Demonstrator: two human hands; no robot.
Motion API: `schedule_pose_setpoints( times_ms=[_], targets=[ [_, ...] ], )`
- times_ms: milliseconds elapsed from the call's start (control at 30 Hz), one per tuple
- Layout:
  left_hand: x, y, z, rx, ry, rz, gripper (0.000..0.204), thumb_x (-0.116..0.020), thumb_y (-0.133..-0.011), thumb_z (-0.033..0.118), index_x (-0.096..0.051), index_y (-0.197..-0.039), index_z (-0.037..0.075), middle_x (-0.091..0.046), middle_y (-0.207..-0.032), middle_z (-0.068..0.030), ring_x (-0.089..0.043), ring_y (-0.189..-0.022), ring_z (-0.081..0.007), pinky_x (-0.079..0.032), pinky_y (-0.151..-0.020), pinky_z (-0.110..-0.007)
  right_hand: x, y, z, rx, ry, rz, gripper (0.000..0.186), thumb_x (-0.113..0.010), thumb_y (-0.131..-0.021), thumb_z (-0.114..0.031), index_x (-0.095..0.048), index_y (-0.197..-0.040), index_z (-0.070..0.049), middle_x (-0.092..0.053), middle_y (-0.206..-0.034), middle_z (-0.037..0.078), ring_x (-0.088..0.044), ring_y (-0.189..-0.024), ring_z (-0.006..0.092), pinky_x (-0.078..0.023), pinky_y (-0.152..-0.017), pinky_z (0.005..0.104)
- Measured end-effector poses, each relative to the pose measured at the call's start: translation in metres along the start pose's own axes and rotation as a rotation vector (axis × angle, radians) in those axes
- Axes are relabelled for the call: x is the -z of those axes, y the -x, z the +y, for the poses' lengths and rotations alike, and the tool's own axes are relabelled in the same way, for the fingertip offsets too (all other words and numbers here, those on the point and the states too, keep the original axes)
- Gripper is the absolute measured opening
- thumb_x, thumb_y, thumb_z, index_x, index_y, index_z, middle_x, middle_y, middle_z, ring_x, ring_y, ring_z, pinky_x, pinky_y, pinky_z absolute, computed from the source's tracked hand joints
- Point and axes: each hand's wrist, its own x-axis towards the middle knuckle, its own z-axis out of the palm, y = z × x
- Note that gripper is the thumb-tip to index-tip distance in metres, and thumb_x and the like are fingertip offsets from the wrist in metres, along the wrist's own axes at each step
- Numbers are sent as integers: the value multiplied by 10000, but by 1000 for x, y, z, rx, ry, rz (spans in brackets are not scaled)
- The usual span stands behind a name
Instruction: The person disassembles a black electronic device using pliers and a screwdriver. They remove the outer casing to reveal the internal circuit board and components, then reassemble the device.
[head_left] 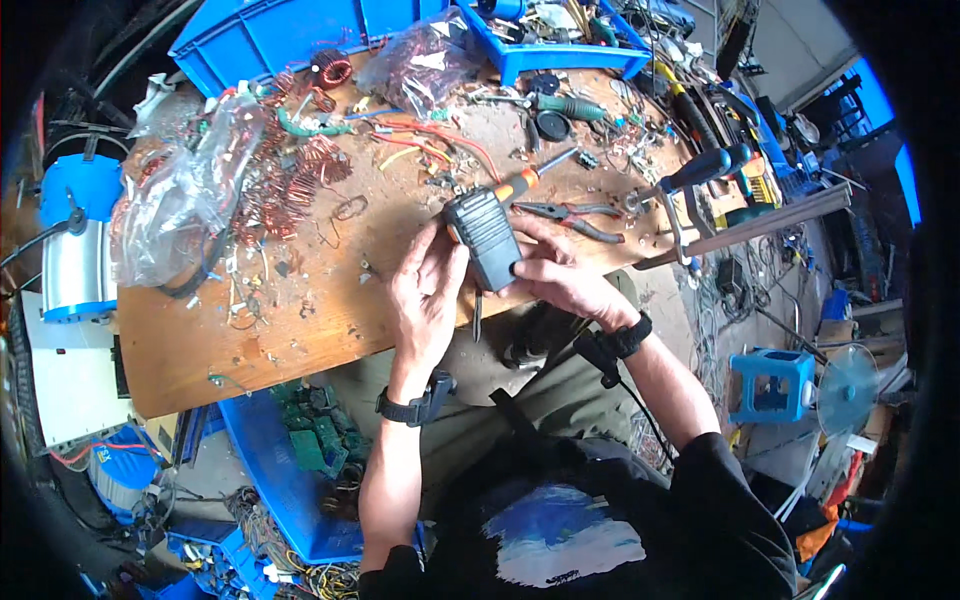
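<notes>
Over the front edge of the wooden workbench (230, 340), a black handheld two-way radio (487, 240) is held between my two hands. My left hand (428, 285) grips its left side, fingers curled against it. My right hand (565, 280) holds the right side, thumb on the lower part of the body. A narrow dark piece shows below the radio, too unclear to name. Just behind it lie an orange-and-black handled screwdriver (518, 184) and pliers (585, 215). Copper coils (310, 175) and clear plastic bags (175, 215) cover the bench's left part.
Blue bins (235, 45) stand at the back, and another with green circuit boards (318, 440) sits below the bench. A clamp with a metal bar (770, 222) projects at the right. A blue stool (775, 385) is at the lower right; a blue-and-silver machine (78, 250) at the left.
</notes>
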Motion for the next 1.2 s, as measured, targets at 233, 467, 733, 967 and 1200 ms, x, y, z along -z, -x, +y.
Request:
schedule_pose_setpoints(
  times_ms=[233,467,733,967,1200],
  targets=[
    [5,0,-1,14,-46,7,472,-628,-1046,89,-502,-1476,-59,-646,-1380,-139,-601,-1261,-170,-452,-1118,-334,4,0,1,20,174,-59,704,-682,-991,-44,-316,-1592,-55,-642,-1343,127,-664,-1173,208,-522,-1052,354],
    [13,4,-10,34,-117,54,466,-632,-1038,85,-515,-1471,-43,-668,-1333,-110,-603,-1230,-141,-463,-1088,-316,-5,-1,0,105,126,-83,776,-736,-953,-27,-318,-1606,-55,-650,-1295,99,-625,-1193,163,-506,-1048,328],
    [5,1,-5,32,-93,5,568,-729,-959,16,-489,-1472,-25,-645,-1333,-121,-625,-1213,-177,-497,-1080,-335,-3,5,-2,57,223,-45,776,-759,-947,-52,-339,-1599,-43,-639,-1296,103,-614,-1186,168,-530,-1020,344],
    [1,-1,-2,41,-73,-1,538,-733,-956,13,-506,-1441,-31,-649,-1318,-125,-630,-1203,-177,-507,-1069,-334,1,2,2,57,176,-66,713,-759,-963,-93,-390,-1569,-18,-691,-1158,24,-616,-1056,90,-508,-927,269],
    [2,0,-1,45,-77,15,574,-763,-945,50,-498,-1448,-30,-656,-1288,-117,-629,-1175,-166,-510,-1047,-335,-1,2,-1,43,184,-96,694,-720,-989,-80,-361,-1580,-15,-700,-1247,66,-622,-1142,113,-501,-1018,303]
  ],
)
